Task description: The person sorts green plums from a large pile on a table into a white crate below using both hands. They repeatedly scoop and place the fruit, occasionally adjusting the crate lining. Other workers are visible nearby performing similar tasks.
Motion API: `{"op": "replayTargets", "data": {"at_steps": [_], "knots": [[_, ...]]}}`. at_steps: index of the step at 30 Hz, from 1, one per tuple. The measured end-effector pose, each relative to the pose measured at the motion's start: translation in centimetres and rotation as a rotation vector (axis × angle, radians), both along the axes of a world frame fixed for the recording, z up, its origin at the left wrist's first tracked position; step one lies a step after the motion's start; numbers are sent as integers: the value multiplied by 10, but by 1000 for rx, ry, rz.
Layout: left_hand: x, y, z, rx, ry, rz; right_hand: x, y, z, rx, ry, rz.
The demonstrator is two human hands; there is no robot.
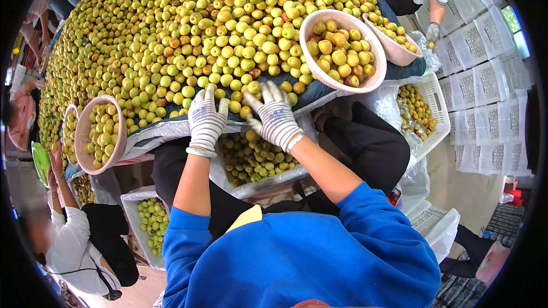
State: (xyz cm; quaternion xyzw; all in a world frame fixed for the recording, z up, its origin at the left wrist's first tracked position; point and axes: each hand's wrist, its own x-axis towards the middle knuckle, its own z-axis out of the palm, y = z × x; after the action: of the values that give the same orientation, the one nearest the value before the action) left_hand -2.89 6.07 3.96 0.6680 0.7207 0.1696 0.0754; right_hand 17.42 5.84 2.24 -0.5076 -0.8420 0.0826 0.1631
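Observation:
A broad heap of small round yellow-green fruits, some blushed red-brown, lies on a dark blue cloth before me. They look like jujubes or plums. My left hand, in a white striped knit glove, rests at the heap's front edge, its thumb apart from the fingers. Fruits touch or sit close to its fingertips. My right hand, gloved alike and slightly blurred, spreads its fingers over fruits at the same edge. Neither hand visibly grips anything. Below them, between my knees, a lined crate holds more fruits, partly hidden by my right hand.
Pink baskets of fruit stand at right; another pink basket stands at left. Lined fruit crates flank me, one white at right, another at left. Co-workers sit left and upper right; one gloved hand holds a fruit. Crates are stacked rightward.

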Motion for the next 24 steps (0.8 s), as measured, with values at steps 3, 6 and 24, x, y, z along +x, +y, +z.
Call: {"op": "replayTargets", "data": {"at_steps": [3,6,24], "knots": [[-4,4,-3,-8,-6,-19,3,-7,24,-57,97,87],[-2,11,11,-82,-125,15,18,43,72,10,234,0],[2,3,1,150,-297,-53,-8,66,37,-232,-278,-84]]}}
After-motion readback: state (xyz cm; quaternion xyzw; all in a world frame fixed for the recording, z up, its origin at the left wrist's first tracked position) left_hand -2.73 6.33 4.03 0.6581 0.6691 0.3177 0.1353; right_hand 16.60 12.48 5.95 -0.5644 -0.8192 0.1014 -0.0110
